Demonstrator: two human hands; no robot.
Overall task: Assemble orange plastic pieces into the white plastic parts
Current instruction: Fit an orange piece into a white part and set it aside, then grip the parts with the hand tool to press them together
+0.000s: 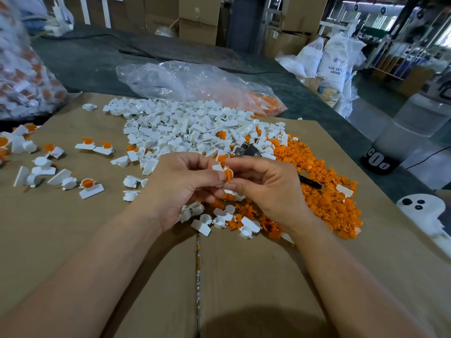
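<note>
Where left hand (180, 189) meets right hand (266, 191), orange piece (228, 174) sits pinched.

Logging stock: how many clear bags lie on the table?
2. Left bag at the left edge, full of parts; rear bag behind the white pile, holding orange pieces. More may lie out of frame.

Even daylight; edges warped, perhaps soft
</note>
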